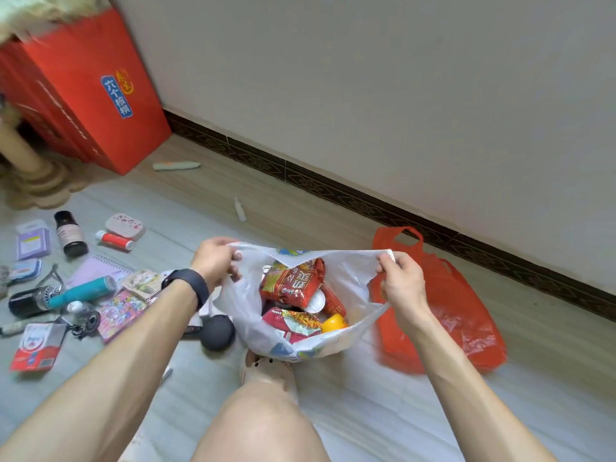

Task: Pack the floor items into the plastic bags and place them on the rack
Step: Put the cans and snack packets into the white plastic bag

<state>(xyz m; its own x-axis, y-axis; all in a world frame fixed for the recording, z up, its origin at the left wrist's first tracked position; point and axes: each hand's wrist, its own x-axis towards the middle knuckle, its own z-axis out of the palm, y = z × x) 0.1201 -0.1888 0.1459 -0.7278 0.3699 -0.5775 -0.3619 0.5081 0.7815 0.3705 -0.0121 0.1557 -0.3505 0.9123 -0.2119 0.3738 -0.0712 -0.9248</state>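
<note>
A person's left hand (216, 261) and right hand (401, 281) hold a white plastic bag (240, 305) open above the floor (366, 395), each grip pinched closed on its rim. Inside are red noodle packets (293, 281) and a yellow object (333, 323), possibly a cap. A red plastic bag (466, 315) lies flat at its right. A teal bottle (83, 291) and dark bottle (70, 233) lie among clutter at left.

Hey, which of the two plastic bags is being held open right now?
The white bag: the left hand and right hand grip its rim, and snack packets show inside. The red bag lies flat on the floor beside it, untouched.
</note>
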